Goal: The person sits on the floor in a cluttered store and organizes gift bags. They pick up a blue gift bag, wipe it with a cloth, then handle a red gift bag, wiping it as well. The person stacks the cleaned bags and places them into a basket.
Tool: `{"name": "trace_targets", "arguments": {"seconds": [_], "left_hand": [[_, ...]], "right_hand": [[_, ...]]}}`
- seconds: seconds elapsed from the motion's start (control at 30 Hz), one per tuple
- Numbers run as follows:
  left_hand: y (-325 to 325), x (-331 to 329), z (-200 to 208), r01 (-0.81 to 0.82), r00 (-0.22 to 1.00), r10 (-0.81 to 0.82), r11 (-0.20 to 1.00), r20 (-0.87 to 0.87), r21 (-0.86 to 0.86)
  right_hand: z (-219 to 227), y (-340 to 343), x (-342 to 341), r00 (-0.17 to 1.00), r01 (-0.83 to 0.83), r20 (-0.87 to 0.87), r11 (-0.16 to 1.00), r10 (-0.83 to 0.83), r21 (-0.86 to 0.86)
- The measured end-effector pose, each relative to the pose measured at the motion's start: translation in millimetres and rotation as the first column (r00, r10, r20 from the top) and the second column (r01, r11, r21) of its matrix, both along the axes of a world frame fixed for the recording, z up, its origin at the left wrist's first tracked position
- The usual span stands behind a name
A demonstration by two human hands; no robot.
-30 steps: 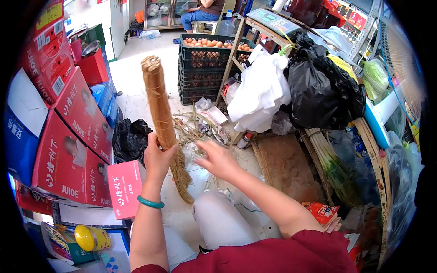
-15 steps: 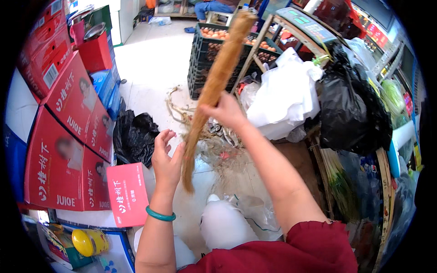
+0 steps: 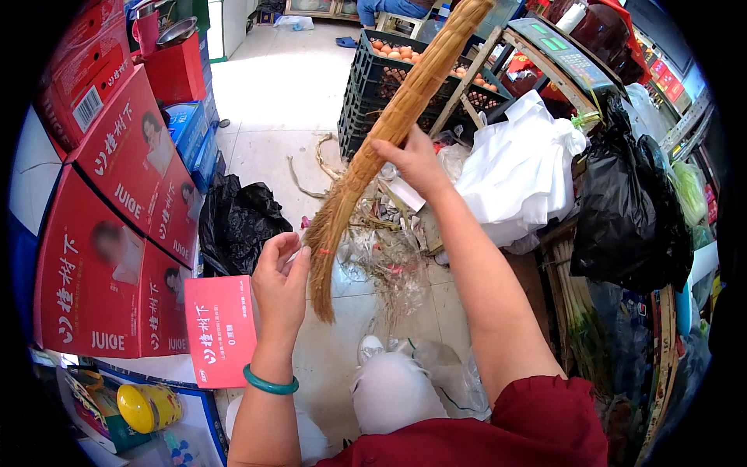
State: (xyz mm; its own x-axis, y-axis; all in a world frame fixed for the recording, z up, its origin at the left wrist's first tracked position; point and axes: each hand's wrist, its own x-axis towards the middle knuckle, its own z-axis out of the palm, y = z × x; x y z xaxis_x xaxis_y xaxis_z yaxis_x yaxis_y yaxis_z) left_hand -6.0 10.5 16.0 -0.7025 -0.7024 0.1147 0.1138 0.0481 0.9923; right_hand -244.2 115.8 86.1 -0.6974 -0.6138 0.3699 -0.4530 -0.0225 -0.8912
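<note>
A straw broom (image 3: 359,173) slants across the middle, its thick bound end raised to the upper right and its frayed bristles hanging lower left. My right hand (image 3: 416,162) is wrapped round its middle. Beside the bristle edge is my left hand (image 3: 281,282), with a green bangle (image 3: 270,380) on the wrist. Its fingers curl toward the thumb in a pinch; whatever lies between them is too small to name. Below the broom, a heap of dry plant scraps and clear plastic (image 3: 385,261) lies on the tiled floor (image 3: 264,144).
Red juice cartons (image 3: 93,272) and a crumpled black bag (image 3: 240,226) line the left side. Crates of eggs (image 3: 373,86) stand ahead. To the right are white plastic bags (image 3: 517,167), a hanging black bag (image 3: 634,206) and a scale (image 3: 560,50). Another person sits at the back.
The broom has shifted right and away with my right hand, and its bristles show more broadly. My left hand's fingers have drawn in at the bristle edge. The view has moved slightly.
</note>
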Motion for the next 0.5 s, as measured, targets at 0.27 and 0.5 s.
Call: {"name": "trace_targets", "arguments": {"seconds": [0.27,0.5], "left_hand": [[-0.2,-1.2,-3.6,0.013,1.0,-0.014,1.0,-0.022,-0.016],[-6.0,6.7,-7.6,0.0,1.0,0.0,1.0,0.02,-0.025]], "right_hand": [[-27.2,27.5,-52.5,0.963,0.225,-0.184,0.964,-0.198,0.14],[47.6,61.0,-20.3,0.956,0.275,-0.112,0.962,-0.272,0.011]]}}
